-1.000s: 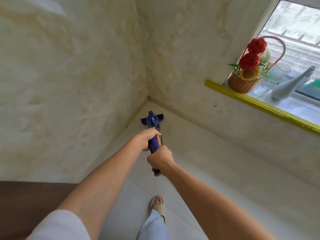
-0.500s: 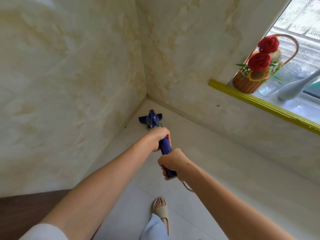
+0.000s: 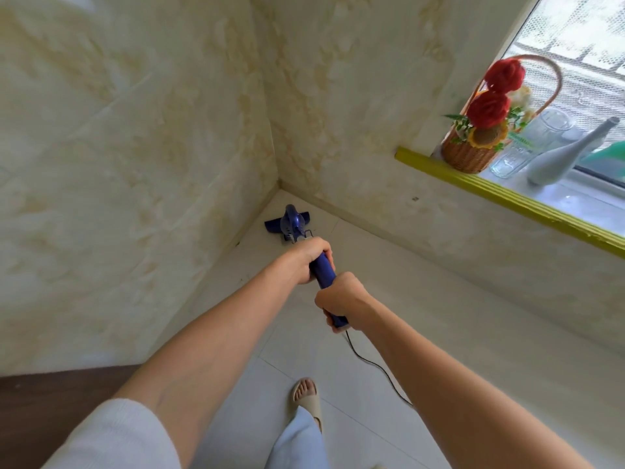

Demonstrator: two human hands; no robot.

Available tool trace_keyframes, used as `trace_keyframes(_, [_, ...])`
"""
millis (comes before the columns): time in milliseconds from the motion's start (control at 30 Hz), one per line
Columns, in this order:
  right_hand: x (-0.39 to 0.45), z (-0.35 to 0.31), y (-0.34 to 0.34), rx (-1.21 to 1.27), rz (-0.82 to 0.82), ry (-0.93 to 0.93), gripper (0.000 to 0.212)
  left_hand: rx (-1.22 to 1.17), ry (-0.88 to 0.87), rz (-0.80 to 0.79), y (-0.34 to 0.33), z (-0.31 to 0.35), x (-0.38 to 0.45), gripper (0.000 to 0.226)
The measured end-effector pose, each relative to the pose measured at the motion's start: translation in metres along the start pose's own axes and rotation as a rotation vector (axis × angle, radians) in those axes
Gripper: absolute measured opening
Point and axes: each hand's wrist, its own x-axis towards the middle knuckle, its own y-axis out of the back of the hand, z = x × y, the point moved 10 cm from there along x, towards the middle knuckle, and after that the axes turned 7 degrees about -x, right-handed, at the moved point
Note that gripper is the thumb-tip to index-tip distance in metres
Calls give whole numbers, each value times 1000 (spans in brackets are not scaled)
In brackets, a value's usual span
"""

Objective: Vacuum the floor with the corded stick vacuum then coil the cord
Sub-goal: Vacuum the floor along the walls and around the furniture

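A blue corded stick vacuum (image 3: 293,224) stands with its floor head in the corner where two pale marbled walls meet. Its blue handle (image 3: 323,269) runs back toward me. My left hand (image 3: 309,257) grips the handle higher up the shaft, and my right hand (image 3: 340,297) grips its rear end. A thin black cord (image 3: 370,360) leaves the handle's end below my right hand and trails down across the pale tiled floor (image 3: 422,333), then passes under my right forearm.
A yellow-edged window sill (image 3: 500,194) on the right carries a wicker flower basket (image 3: 473,154), clear glasses (image 3: 510,160) and a white vase (image 3: 561,160). My sandalled foot (image 3: 306,399) stands on the tiles below. Dark wood (image 3: 50,407) shows at lower left.
The vacuum head has slid a little closer into the corner, my hands have shifted slightly right, and the cord has come into view below my right hand.
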Motion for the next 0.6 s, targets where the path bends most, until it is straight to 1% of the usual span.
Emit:
trace_keyframes(67, [-12,14,4,-13,4,7,18,-46,-1,-5,-10,-14,-11,29])
trace_keyframes(167, [-34,44,6,-42,7,5,17,-78,-5,-3,-23,-44,-26,47])
trace_keyframes(200, [-44,57,7,-45,10,9,17,-73,-6,-3,-30,-57,-35,49])
trace_keyframes(300, [-66,95,6,-33,6,0,15,-84,-2,-12,-47,-91,-56,42])
trace_keyframes(433, [-101,149,3,1,-2,2,15,-79,24,-28,-71,-143,-90,27])
trace_keyframes(600, [-141,206,1,28,-14,13,16,-50,51,-48,-98,-199,-120,22])
